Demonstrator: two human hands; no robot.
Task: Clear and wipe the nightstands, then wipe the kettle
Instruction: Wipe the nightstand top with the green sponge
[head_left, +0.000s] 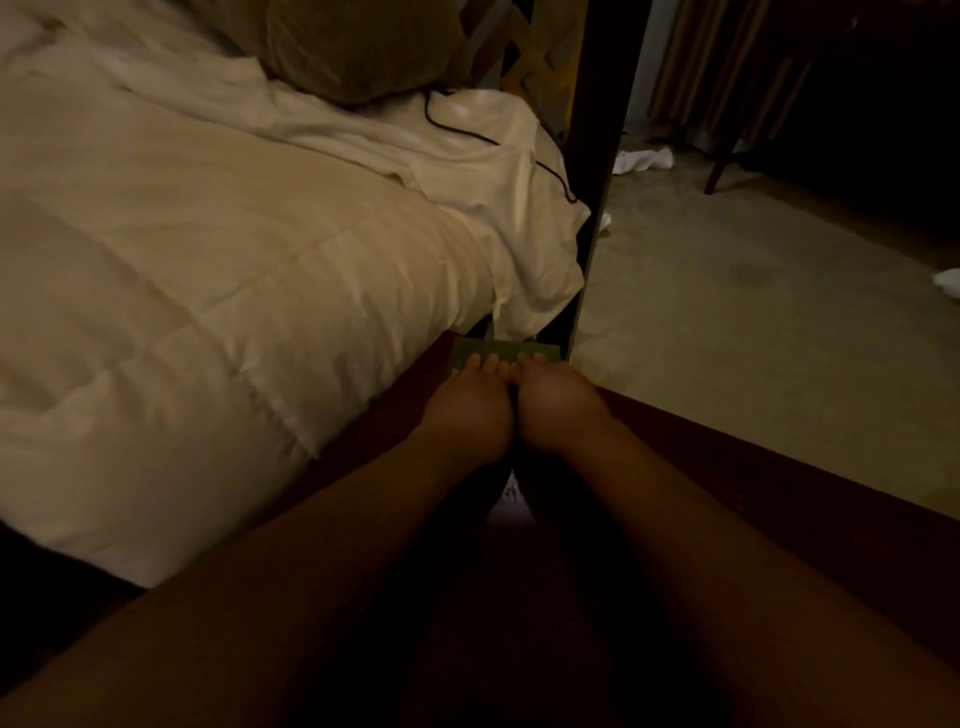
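— Two bare forearms fill the bottom of the view, side by side, reaching forward. What are the hands doing?

— Both are pressed on a green cloth (500, 349). The left hand (470, 410) and the right hand (558, 408) lie touching each other, backs up, with the fingers stretched forward over the cloth's near edge. Neither is clenched; whether the fingertips curl around the fabric I cannot tell, it is too dim.

— And where does that cloth lie?

— On a dark reddish wooden surface (727, 447), at its far end, right up against a dark upright bedpost (597, 171). Only a narrow strip of green shows beyond the fingers.

— What is beside it?

— To the left, a bed with a rumpled white comforter (208, 291) hanging over the edge, its corner dropping just above the cloth. A thin black cord (470, 132) runs across the sheet toward the post, and a brownish pillow (358, 47) sits at the head.

— And on the other side?

— Pale carpet (753, 322), with a few white crumpled scraps (641, 160) lying on it, well apart from the hands. Dark furniture (831, 119) on a slanted leg stands at the back.
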